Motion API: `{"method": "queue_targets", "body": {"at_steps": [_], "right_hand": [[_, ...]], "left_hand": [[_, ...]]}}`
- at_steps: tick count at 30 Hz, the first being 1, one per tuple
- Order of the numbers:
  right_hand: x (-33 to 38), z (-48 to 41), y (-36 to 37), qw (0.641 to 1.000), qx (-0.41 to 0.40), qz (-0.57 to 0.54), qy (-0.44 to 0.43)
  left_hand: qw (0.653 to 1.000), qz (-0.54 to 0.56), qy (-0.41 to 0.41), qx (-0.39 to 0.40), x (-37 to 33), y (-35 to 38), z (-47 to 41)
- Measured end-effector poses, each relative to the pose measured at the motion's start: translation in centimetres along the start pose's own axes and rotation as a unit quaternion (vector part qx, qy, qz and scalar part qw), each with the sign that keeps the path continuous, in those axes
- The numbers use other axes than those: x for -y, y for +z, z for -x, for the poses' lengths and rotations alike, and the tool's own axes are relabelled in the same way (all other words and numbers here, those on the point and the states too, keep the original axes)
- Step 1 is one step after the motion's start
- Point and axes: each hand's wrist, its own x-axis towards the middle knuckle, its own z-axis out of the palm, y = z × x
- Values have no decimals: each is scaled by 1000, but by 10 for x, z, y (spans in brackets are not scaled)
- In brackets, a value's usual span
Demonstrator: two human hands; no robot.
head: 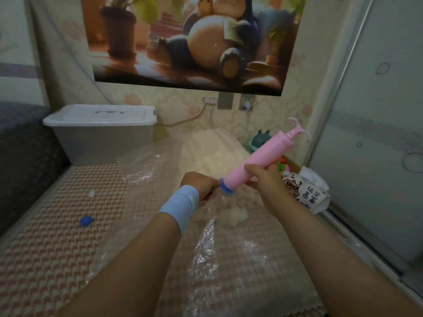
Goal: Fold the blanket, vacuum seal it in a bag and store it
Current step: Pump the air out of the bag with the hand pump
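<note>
Logging this remotely, biggest first. Houndstooth cover [57, 225] spreads under everything. The clear vacuum bag [229, 259] lies flat on it, crinkled, running from the near edge back to the wall. The white fluffy blanket [212, 147] is inside the bag, mostly at its far end, with a tuft showing near the middle. A lidded storage box [100, 138] sits beyond the bag's far-left corner. The pink pump [258, 156] is held above the bag's middle, tilted, handle up and to the right, its blue tip [226, 187] pointing down at the bag. My right hand [263, 181] has its fingers wrapped round the pump barrel. My left hand [201, 185], blue wristband [180, 204] on that wrist, has its fingers curled and pinching at the blue tip; whether plastic is caught too I can't tell. A tissue pack [306, 191] sits right of the bag. A small blue cap [86, 221] lies on the cover left of the bag.
</note>
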Motion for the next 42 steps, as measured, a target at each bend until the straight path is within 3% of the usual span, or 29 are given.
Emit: {"method": "queue_targets", "body": {"at_steps": [3,7,10,13,19,22,24,29,32,35,40,42], "right_hand": [[0,-1,1,998,0,52,-32],[3,4,8,988,-68,121,-71],[-2,7,14,994,-14,100,-35],[-4,5,13,991,18,123,-54],[-1,6,24,982,-67,151,-86],[-1,6,26,995,-12,91,-49],[-2,4,22,989,19,136,-55],[-4,6,19,979,-45,181,-77],[-3,7,22,992,-12,117,-52],[-3,4,19,987,31,151,-52],[2,9,19,982,21,174,-71],[2,10,19,985,23,161,-62]], "left_hand": [[1000,3,12,-3,1,0,1],[999,42,-10,3,6,1,-2],[999,47,-23,4,9,1,-5],[998,62,-26,10,10,2,-7],[998,53,-20,11,9,2,-5],[999,42,-14,3,6,1,-4],[999,40,-11,0,6,0,-3],[1000,19,-12,5,4,0,2],[999,28,-16,7,0,-1,5],[1000,22,-14,2,0,-2,4],[1000,-9,21,-3,5,-2,4],[996,-45,73,15,8,-5,3]]}}
